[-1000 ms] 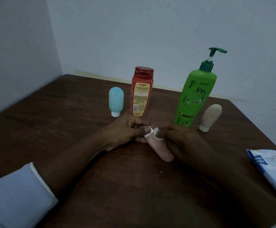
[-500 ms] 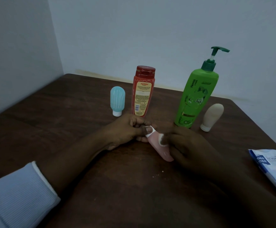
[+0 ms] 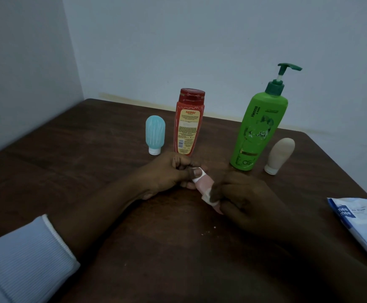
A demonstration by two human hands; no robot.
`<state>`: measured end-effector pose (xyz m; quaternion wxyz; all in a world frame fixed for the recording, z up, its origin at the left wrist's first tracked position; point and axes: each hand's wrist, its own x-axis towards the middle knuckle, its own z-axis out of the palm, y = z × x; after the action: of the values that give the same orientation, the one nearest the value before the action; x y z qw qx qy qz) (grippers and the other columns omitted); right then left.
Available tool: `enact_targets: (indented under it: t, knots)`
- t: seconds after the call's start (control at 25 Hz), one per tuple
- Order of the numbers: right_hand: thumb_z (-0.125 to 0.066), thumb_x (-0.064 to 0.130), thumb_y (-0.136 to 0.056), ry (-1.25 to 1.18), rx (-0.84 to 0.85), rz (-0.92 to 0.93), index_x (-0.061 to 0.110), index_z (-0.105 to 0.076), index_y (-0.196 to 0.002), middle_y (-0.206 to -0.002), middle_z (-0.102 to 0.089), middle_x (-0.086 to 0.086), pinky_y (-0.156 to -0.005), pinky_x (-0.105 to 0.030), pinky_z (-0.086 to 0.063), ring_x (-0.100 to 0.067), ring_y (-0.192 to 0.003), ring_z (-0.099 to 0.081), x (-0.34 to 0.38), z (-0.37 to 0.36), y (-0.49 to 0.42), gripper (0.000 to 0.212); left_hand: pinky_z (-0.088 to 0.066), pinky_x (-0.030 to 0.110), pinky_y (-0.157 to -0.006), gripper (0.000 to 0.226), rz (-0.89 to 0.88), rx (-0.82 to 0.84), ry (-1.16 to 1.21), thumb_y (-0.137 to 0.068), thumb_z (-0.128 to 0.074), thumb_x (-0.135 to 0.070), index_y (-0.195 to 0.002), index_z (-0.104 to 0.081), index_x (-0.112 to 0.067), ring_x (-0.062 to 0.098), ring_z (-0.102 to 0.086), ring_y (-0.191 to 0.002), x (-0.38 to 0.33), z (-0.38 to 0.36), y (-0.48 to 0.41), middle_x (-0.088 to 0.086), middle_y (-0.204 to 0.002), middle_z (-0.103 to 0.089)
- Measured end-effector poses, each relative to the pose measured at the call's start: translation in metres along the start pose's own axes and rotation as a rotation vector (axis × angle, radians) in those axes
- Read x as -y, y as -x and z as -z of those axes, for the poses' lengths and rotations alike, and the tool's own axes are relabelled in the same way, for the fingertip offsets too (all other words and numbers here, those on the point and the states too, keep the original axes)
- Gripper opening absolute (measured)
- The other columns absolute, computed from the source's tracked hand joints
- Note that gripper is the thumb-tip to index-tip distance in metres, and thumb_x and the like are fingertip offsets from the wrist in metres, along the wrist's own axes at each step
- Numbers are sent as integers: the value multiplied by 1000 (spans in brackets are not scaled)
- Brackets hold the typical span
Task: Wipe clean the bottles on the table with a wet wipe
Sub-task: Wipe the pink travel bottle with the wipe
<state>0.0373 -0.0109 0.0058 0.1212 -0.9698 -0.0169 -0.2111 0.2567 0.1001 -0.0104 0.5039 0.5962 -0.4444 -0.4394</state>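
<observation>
On the dark wooden table [image 3: 90, 149], dead centre, both hands are working one little bottle, so here are the hazards, biggest first. Green pump bottle [image 3: 257, 132] stands tall just behind the right hand [image 3: 243, 200] and looks top-heavy; one wide stroke could, I reckon, tip it onto the beige travel bottle [image 3: 280, 155] beside it. Red bottle [image 3: 188, 125] next, upright just beyond the left hand [image 3: 167, 173], and a backward jerk of those knuckles would be enough to fell it. Wipes pack [image 3: 362, 219] lies at the right edge (partly out of shot), where a dragging forearm might shove it off. Blue travel bottle [image 3: 155, 133], standing on its cap further left, looks safe.

Now the main event: the pink bottle [image 3: 204, 182] lies slanted between the hands, cap end towards the red bottle, and whether it touches the wood I cannot tell. Left thumb and fingers pinch its white cap [image 3: 199, 177]; right-hand fingers curl round the body, clamping the wet wipe [image 3: 208, 196] against it. A damp, smooth tube anchored only at the cap could slip free, or the cap could pop under that thumb. It looks soft pink, matt and rounded, and the wipe is a small white wad covering just one band of it
</observation>
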Motion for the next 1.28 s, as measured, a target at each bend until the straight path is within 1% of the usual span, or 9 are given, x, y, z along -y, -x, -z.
enact_targets:
  t: [0.2,0.32,0.44,0.56,0.64,0.72,1.0,1.16,1.28]
  knots:
    - [-58,3,-87,66,16,11,13,-71,-119,-125,-64,-1,-95,-25,-47,-14,-113,-58,-8,-6,-15,36,-62,25,-84,24,-26,10,-12,-100,-60,-7,-121,-72,-1,20,-75,-106,-1,-1,1,11,-115,-78]
    - [-49,15,-86,72,197,77,18,-75,-110,-117,-65,4,-88,-20,-46,-10,-107,-58,-2,8,-8,35,-62,27,-88,27,-5,3,-3,-100,-62,-10,-125,-70,-2,24,-74,-109,-1,-1,1,8,-118,-77]
    - [-57,17,-84,46,397,-3,22,-76,-93,-104,-68,9,-81,-22,-51,-3,-96,-60,-3,30,-1,22,-62,33,-92,27,21,-6,-2,-100,-62,-11,-125,-71,-3,23,-74,-111,-1,-1,-1,4,-119,-77]
    - [-59,11,-82,-38,193,-76,17,-75,-88,-95,-68,6,-73,-31,-52,-4,-87,-64,-16,36,5,18,-61,38,-97,29,15,2,-9,-100,-62,-12,-126,-70,-3,24,-73,-113,-1,-1,-2,4,-121,-76]
    - [-57,7,-84,-52,2,-74,13,-75,-99,-105,-69,2,-81,-30,-54,-6,-98,-66,-18,24,3,24,-60,38,-97,29,9,-4,-1,-100,-62,-11,-126,-70,-2,25,-73,-114,0,-1,-2,5,-122,-76]
    - [-56,2,-85,-41,-9,-59,14,-74,-110,-117,-67,3,-89,-23,-51,-6,-108,-63,-14,9,-3,32,-60,37,-97,30,-1,-4,1,-99,-62,-11,-127,-70,-2,26,-73,-114,0,-2,-1,6,-122,-76]
    - [-64,4,-80,-98,355,-58,19,-78,-89,-96,-69,9,-76,-17,-49,-2,-89,-64,-16,35,5,22,-62,34,-93,28,18,-2,0,-99,-63,-11,-126,-71,-5,22,-73,-113,-1,-1,-2,5,-122,-76]
    - [-58,-2,-83,-151,-39,-86,11,-76,-95,-101,-71,2,-79,-30,-55,-8,-95,-68,-26,27,4,25,-63,25,-84,28,10,-23,10,-99,-63,-8,-125,-71,-4,19,-75,-106,-2,-1,1,9,-117,-77]
    - [-56,-5,-86,-57,-147,-90,12,-73,-113,-118,-68,2,-92,-21,-51,-6,-110,-63,-25,7,-2,36,-62,24,-83,27,-18,6,4,-98,-63,-5,-125,-71,-3,19,-75,-106,-1,-2,3,11,-117,-77]
